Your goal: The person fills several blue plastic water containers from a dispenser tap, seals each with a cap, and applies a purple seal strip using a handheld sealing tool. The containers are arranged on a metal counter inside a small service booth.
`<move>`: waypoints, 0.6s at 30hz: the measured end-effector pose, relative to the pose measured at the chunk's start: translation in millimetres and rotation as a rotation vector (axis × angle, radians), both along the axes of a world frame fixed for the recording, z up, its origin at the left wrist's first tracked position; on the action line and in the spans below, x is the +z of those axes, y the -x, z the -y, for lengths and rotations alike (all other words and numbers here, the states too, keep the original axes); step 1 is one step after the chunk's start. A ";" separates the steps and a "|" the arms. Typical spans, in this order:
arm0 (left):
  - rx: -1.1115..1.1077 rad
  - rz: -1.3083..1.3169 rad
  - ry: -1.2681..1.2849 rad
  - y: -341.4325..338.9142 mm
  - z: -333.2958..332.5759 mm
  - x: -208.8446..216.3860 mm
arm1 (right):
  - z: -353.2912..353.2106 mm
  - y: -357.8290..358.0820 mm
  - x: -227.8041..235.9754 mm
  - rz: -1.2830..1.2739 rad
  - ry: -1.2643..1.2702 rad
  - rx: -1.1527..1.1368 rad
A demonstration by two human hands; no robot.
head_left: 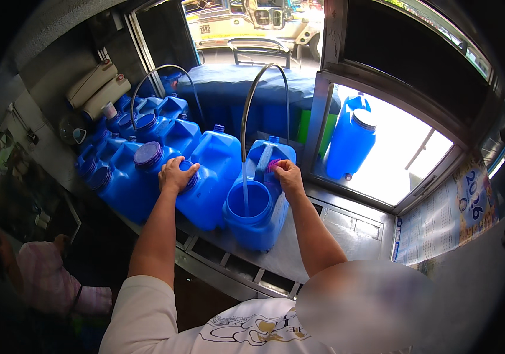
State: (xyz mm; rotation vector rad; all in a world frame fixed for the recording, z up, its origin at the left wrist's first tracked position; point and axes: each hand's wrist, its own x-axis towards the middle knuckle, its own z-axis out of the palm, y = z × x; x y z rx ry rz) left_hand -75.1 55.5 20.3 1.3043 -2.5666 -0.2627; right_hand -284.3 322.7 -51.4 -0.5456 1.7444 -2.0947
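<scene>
A blue water jug with a wide uncapped mouth stands on the metal counter. A curved metal spout hangs over that mouth, and a stream of water runs down into it. My right hand pinches a small pink-purple piece beside this jug's handle; its kind is partly hidden by the fingers. Directly left stands another blue jug. My left hand is curled around the dark cap at its front, and the palm covers part of that cap.
More blue jugs crowd the counter's left side, beneath a second curved spout. Ahead is a blue-covered surface by the window. One jug stands outside the window frame at right. A person in a pink shirt is at lower left.
</scene>
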 end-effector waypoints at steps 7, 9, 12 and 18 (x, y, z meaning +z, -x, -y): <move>0.004 0.014 -0.006 0.4 -0.2 1.7 | -4.5 4.8 0.5 0.060 -0.001 0.060; 0.001 0.011 -0.005 1.0 0.2 0.8 | -6.9 7.1 -2.6 0.077 0.051 0.074; 0.004 0.008 -0.010 1.4 -0.4 0.7 | -5.0 7.4 -5.0 0.044 0.063 0.069; 0.003 -0.012 0.005 -0.8 1.5 -1.9 | -3.8 -0.9 0.2 0.028 0.062 0.102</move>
